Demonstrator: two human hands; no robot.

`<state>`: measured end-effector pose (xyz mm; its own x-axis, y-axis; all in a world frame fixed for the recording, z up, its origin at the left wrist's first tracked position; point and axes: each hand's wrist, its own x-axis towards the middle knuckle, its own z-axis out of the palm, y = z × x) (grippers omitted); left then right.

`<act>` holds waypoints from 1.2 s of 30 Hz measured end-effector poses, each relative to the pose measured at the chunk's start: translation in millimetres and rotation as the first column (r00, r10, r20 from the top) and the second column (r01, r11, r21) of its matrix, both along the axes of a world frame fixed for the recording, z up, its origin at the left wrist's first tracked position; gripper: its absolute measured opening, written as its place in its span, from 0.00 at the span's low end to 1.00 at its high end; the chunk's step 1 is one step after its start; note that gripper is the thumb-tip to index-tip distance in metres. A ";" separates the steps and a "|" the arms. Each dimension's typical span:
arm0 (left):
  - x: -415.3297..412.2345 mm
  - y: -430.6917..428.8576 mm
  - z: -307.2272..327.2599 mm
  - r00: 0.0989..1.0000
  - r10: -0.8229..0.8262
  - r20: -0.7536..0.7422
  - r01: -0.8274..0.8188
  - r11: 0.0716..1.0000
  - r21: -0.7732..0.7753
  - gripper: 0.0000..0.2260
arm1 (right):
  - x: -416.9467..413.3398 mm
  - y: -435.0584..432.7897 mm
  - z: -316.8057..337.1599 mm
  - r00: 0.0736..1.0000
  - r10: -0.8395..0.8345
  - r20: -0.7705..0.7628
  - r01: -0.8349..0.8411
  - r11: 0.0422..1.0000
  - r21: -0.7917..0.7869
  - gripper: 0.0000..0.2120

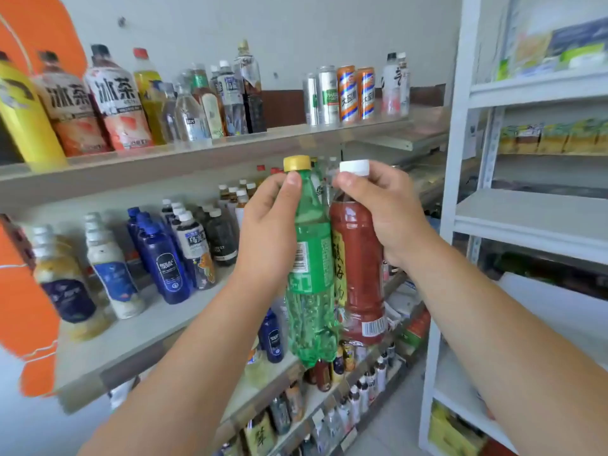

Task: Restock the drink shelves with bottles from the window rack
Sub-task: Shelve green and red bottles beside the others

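Left hand (268,232) is up in front of the shelves, fingers wrapped round the neck and shoulder of a green bottle (309,264), thumb pressed just under its yellow cap (297,163). Right hand (381,209) alongside, closed on the neck of a red bottle (360,264), thumb tip tucked right below the white cap (354,167). Both bottles hang upright, side by side and touching along their labels, held in the air ahead of the middle shelf (138,330) and resting on nothing.

Behind them, the middle shelf carries rows of dark blue bottles (164,264), pale bottles with blue labels (112,274) and dark ones with white caps (194,245). There's a bare stretch of board at the front, just left of the left wrist.

Top shelf (197,153) above: big iced-tea bottles (115,103) on the left, clear water bottles in the middle, then a cluster of cans (339,93) further right.

Lower shelves show under the forearms, packed with small bottles, too blurred to tell apart. Off to the right stands a white metal rack (460,159), with boxed goods on its upper levels.
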<state>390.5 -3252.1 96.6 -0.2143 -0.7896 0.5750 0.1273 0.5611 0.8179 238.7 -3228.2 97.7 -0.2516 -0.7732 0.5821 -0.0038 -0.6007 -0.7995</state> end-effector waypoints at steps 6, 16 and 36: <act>37.3 -18.0 0.5 0.996 0.065 -0.062 -0.062 0.997 0.046 0.17 | 19.7 -48.7 1.8 0.944 0.313 0.106 -0.323 0.942 0.096 0.06; 67.8 -97.8 5.6 0.961 0.265 -0.083 -0.251 0.956 0.152 0.13 | 55.1 -156.1 -11.1 0.842 0.511 0.174 -0.532 0.840 0.109 0.07; 80.4 -178.2 50.7 0.888 0.455 -0.062 -0.456 0.890 -0.001 0.16 | 80.1 -261.0 44.5 0.877 0.480 0.007 -0.480 0.876 0.048 0.12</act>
